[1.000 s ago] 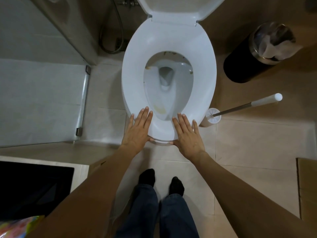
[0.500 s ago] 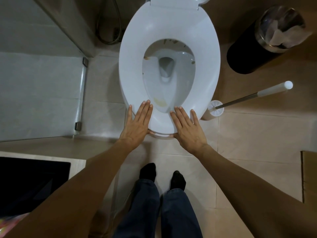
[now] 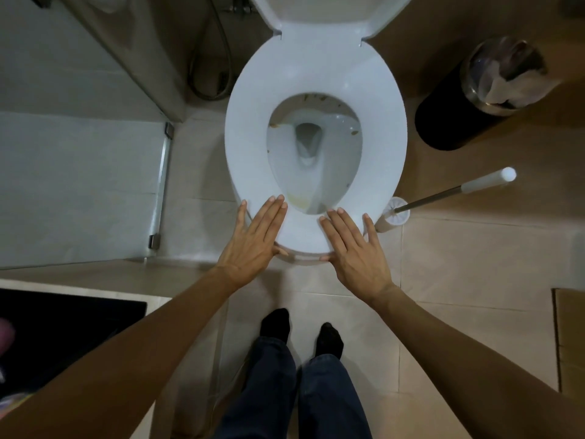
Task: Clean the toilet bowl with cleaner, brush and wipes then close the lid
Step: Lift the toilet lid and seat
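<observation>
The white toilet stands ahead of me with its seat down and its lid raised at the back. Brown and yellowish stains mark the inside of the bowl. My left hand lies flat on the front left of the seat, fingers spread, thumb hooked under the front edge. My right hand lies flat on the front right in the same way. Neither hand holds anything. A toilet brush with a long metal and white handle sits in its white holder right of the bowl.
A black bin with a plastic liner stands on the floor at the right. A glass shower door and a hose lie to the left. A dark counter is at the lower left, cardboard at the right edge. My socked feet stand below.
The camera has tilted so the raised lid shows again at the top. Both hands stay flat on the front of the seat in about the same place.
</observation>
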{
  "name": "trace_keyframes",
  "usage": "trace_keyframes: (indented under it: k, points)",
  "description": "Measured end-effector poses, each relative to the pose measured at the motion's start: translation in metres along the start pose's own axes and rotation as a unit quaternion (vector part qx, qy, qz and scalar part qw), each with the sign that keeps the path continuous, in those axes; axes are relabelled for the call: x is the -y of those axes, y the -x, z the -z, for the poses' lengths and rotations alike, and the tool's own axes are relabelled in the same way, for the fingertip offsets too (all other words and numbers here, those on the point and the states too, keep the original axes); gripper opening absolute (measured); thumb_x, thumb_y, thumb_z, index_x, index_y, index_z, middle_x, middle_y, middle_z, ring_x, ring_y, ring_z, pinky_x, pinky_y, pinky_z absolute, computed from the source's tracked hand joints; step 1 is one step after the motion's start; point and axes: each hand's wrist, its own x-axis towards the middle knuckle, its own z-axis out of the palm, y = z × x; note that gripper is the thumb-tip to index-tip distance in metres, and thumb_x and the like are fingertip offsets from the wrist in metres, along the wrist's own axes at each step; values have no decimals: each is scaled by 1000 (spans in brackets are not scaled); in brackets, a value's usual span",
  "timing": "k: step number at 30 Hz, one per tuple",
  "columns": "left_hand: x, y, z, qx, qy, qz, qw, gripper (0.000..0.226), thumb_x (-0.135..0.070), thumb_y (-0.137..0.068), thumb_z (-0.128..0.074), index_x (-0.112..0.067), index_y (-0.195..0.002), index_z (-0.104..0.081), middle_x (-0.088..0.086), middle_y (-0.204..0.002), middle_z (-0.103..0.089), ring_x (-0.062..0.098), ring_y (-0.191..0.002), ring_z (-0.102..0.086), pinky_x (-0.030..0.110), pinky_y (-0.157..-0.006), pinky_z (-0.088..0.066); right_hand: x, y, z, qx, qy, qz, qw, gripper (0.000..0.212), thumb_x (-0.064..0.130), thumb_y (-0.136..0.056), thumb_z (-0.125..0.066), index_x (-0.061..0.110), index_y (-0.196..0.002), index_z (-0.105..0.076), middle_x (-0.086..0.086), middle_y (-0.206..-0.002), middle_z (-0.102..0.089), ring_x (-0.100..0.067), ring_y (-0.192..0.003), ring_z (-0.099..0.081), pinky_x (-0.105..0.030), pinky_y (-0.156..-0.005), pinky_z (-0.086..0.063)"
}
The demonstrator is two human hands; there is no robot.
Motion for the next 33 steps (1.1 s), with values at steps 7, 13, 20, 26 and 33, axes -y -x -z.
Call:
trace_keyframes:
  k: [7,13,20,26,33]
  points:
    - [11,-14,75,32,63,4,998,70,-41,-87,-41,0,-142,-27,18,-146,-41,26,-137,-27,64,-107,-20,-19,-9,73,-27,-41,7,999,74,32,-80,-72,13,-143,-38,-7,-146,-46,-26,-137,-40,-58,-110,-25]
    - [30,-44,147,-16,144,27,989,64,-39,-91,-40,-5,-144,-28,13,-148,-39,19,-139,-25,54,-112,-8,-38,-38,150,-89,-129,-19,987,53,45,-97,-32,16,-141,-40,-4,-144,-49,-23,-136,-42,-53,-109,-29]
    - [55,-93,228,-10,180,55,982,83,-62,-90,-13,-4,-147,-29,9,-153,-30,20,-142,-26,55,-114,-5,-64,-81,232,-99,-215,-56,970,55,48,-97,-31,19,-140,-49,-4,-142,-51,-24,-133,-45,-55,-108,-35]
    - [74,-139,280,4,196,116,974,70,-55,-96,-24,-12,-151,-15,-2,-159,-14,10,-146,-10,46,-115,4,-82,-124,279,-143,-294,-115,938,47,39,-94,-46,22,-138,-53,-6,-142,-51,-22,-136,-42,-48,-110,-30]
    - [91,-184,318,-24,195,136,971,55,-38,-103,-23,-14,-152,-13,-2,-159,-16,10,-145,-11,45,-117,1,-103,-176,309,-193,-289,-146,926,39,24,-95,-51,18,-133,-57,-8,-130,-59,-26,-124,-52,-52,-99,-42]
